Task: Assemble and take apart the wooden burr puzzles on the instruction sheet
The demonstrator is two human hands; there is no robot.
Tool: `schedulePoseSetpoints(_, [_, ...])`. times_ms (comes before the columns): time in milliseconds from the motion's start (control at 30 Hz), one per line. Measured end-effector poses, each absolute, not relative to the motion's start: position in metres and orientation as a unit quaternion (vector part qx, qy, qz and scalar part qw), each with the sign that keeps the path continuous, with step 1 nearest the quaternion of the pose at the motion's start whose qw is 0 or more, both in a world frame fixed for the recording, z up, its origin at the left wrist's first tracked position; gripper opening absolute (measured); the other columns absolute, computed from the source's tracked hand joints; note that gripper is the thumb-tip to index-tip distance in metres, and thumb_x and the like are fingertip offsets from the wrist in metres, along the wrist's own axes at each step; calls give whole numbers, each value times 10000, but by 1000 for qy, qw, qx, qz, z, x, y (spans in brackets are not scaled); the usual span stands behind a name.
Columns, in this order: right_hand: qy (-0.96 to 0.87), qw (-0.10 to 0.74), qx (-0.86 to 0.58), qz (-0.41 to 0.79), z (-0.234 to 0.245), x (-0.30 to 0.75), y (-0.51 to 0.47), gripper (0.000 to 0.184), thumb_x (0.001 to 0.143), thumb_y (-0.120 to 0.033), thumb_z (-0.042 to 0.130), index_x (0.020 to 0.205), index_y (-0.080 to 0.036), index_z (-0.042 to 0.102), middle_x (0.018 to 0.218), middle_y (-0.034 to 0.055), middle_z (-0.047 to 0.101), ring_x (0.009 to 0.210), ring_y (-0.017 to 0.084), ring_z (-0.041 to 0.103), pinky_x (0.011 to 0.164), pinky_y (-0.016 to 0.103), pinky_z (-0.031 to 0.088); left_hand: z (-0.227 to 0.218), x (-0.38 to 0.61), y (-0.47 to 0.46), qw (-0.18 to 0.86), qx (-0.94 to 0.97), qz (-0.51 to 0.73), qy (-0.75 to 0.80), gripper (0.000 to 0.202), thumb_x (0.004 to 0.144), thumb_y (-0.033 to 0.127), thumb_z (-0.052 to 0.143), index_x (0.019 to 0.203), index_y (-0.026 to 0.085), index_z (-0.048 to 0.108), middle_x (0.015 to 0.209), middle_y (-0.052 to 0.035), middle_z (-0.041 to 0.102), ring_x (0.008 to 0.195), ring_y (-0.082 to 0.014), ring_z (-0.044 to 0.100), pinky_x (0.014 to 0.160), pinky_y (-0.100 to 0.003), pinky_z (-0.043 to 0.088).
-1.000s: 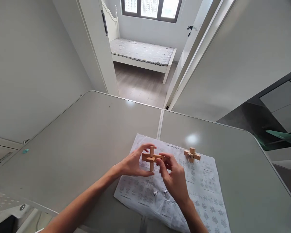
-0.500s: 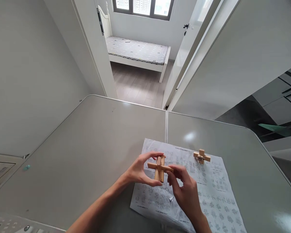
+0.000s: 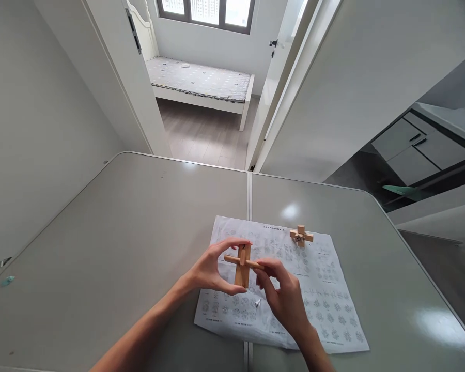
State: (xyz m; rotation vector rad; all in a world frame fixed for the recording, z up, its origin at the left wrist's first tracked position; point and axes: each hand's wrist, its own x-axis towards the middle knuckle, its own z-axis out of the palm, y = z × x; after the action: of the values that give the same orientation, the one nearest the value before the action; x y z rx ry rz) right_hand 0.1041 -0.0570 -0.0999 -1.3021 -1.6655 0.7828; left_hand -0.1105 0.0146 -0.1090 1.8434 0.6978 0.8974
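Observation:
Between my hands, above a printed sheet (image 3: 271,315), is a wooden burr puzzle (image 3: 242,276) of crossed sticks. My left hand (image 3: 213,266) grips its upright pieces at top and bottom, thumb below and fingers above. My right hand (image 3: 281,289) pinches the right end of the thin stick that passes crosswise through the middle. A dark mark shows near the top of the upright piece. Farther back on the sheet, a second wooden cross-shaped puzzle (image 3: 301,236) with a dark mark on its face stands by itself.
The paper lies across the seam of a grey folding table (image 3: 158,217). A small white scrap (image 3: 258,303) rests on it near my right hand. Beyond the table are a doorway, an open door (image 3: 273,77) and a bed (image 3: 201,80); walls flank both sides.
My view has shifted to the right, so everything sits farther left. The held puzzle has turned, showing the broad marked face of its upright piece. Both hands keep their hold.

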Motion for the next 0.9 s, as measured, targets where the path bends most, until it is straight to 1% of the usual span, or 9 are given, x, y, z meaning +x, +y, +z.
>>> schedulePoseSetpoints(133, [-668,423,-494,361,-99,121,-62,101,1039,-278,547,1086,-233,623,814,15,686,636,147,632,553,244,519,-105,-102,13,453,774,350,271,890,638,424,884,1438,244,535,1384,-119,635,1235,-325,615,1091,-458,491])
schedulePoseSetpoints(333, [-688,410,-458,386,-100,142,-62,111,1046,-268,531,1068,-244,637,811,10,678,678,155,649,634,272,533,-97,-88,12,416,799,333,280,869,632,371,872,1428,249,544,1382,-116,643,1241,-322,626,1088,-456,502])
schedulePoseSetpoints(400, [-684,411,-451,399,-100,148,-58,109,1045,-290,541,1076,-249,637,875,26,702,728,165,675,661,284,546,-97,-83,13,389,809,336,284,879,641,359,870,1443,258,525,1393,-116,638,1256,-322,624,1092,-456,505])
schedulePoseSetpoints(467, [-663,418,-447,431,-102,153,-53,125,1029,-336,581,1114,-257,626,1012,56,723,852,192,708,737,310,574,-98,-78,15,351,821,345,290,884,663,346,866,1464,268,499,1410,-117,628,1278,-322,617,1095,-459,507])
schedulePoseSetpoints(500, [-644,426,-444,455,-103,156,-50,178,1016,-371,603,1158,-264,611,1113,74,716,946,211,712,797,332,585,-99,-75,16,327,828,349,293,884,676,343,863,1473,273,488,1418,-118,623,1288,-321,612,1099,-463,506])
schedulePoseSetpoints(567, [-596,445,-428,512,-107,159,-45,366,987,-463,634,1295,-286,543,1323,104,645,1142,250,673,933,388,577,-100,-69,18,277,839,360,301,866,708,339,854,1482,279,472,1429,-119,617,1296,-314,608,1100,-469,502])
schedulePoseSetpoints(667, [-533,453,-393,596,-113,159,-37,679,937,-593,651,1483,-312,360,1493,134,517,1281,281,609,1044,452,532,-101,-61,19,211,850,373,306,827,760,332,825,1492,277,445,1428,-122,620,1271,-298,621,1084,-470,500])
schedulePoseSetpoints(767, [-496,430,-371,657,-117,154,-30,815,891,-600,711,1515,-292,286,1470,151,540,1267,286,628,1077,478,502,-100,-54,19,169,858,371,312,789,798,300,783,1502,273,427,1439,-122,614,1263,-290,623,1074,-467,495])
schedulePoseSetpoints(900, [-465,432,-368,680,-119,150,-20,761,874,-541,756,1456,-272,346,1264,122,692,1209,289,666,1070,501,501,-101,-51,21,147,862,367,317,770,811,281,761,1503,270,423,1440,-118,614,1266,-285,620,1063,-455,501])
